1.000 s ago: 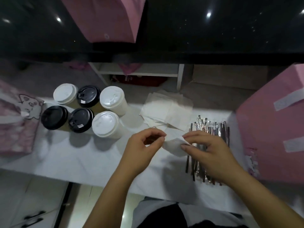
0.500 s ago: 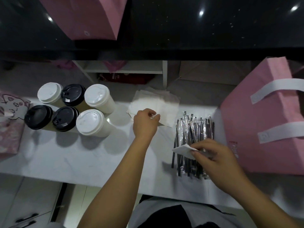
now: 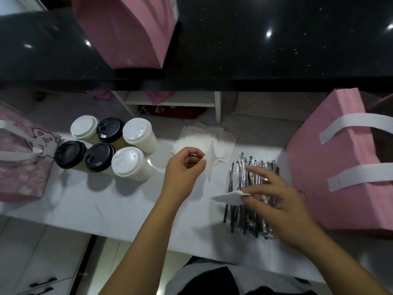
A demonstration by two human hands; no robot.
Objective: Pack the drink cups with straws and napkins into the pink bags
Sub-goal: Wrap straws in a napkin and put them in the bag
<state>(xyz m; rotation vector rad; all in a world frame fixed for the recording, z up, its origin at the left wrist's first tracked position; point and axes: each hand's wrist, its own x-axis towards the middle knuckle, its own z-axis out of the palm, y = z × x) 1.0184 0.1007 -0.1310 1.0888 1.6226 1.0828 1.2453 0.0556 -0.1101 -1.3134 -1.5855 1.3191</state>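
the left hand is pinching a loose napkin by one edge between thumb and curled fingertips, and the thin sheet is hanging on edge just over the near side of the napkin pile. the right hand is grasping a folded napkin between thumb and a finger, with the napkin's corner pointing left, while its other fingers are spreading loosely over the straws; whether those fingers are touching the wrappers is hard to tell. the straws, dark and sealed in clear wrappers, are lying in a heap running near to far, just right of the napkin pile. both are resting on the white table. to the left, well apart from the hands, six cups are standing upright in two rows of three, touching one another, three with white lids and three with black lids. a big pink bag with two white handle strips is sitting at the right end of the table, just beside the straws. a cat bag, pink with a cartoon cat on it, is sitting at the left edge near the black-lidded cups. beyond everything, a far bag, also pink, is standing on the black counter.
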